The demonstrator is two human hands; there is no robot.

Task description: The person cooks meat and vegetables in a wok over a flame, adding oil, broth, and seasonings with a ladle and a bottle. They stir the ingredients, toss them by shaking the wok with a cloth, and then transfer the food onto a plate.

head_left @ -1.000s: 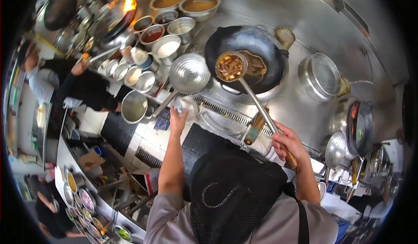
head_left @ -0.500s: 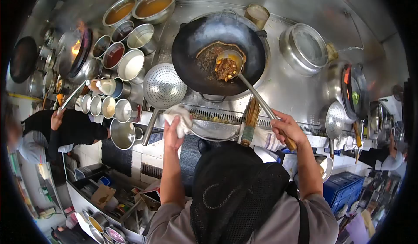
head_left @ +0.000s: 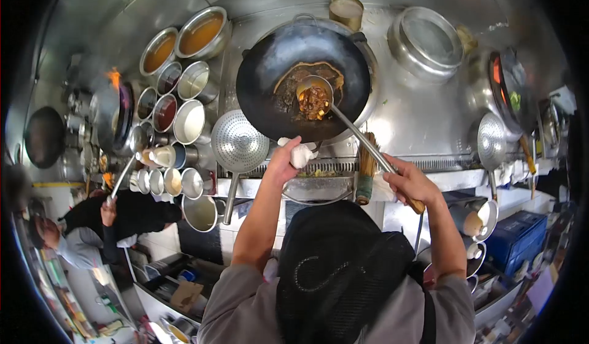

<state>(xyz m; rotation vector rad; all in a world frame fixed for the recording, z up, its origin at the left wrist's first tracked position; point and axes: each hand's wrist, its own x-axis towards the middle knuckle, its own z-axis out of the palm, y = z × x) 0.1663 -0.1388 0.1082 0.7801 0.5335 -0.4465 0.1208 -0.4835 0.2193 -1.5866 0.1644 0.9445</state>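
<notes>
Head view, top-down over the person's black cap. Left hand [head_left: 282, 161] clamped on a white cloth [head_left: 302, 154], arm stretched forward. The cloth sits right at the near rim of the wok [head_left: 264, 74]; can't tell if it grips a wok handle underneath. Right hand [head_left: 410, 183] closed around the wooden end of the ladle [head_left: 314, 97], down by the front edge of the bench [head_left: 417, 114]. The hands are well apart. The ladle shaft runs diagonally up-left from the right hand, and its bowl is inside the wok, full of brown chunky food in sauce, over a patch of brown sauce on the wok bottom.

Strainer [head_left: 239, 143] lies just left of the wok, handle pointing down toward the person. Brush [head_left: 366, 173] stands at the bench edge between the two hands, just beside the ladle shaft. Sauce bowls [head_left: 184, 40] are clustered left of the wok, orange, red and white contents. Lidded pot [head_left: 426, 37] right of the wok, tin [head_left: 345, 10] behind it. Second strainer [head_left: 492, 140] hangs far right.

Lower left: a co-worker [head_left: 92, 224] in dark sleeves, holding a long-handled ladle up toward another wok with a flame [head_left: 113, 77].
</notes>
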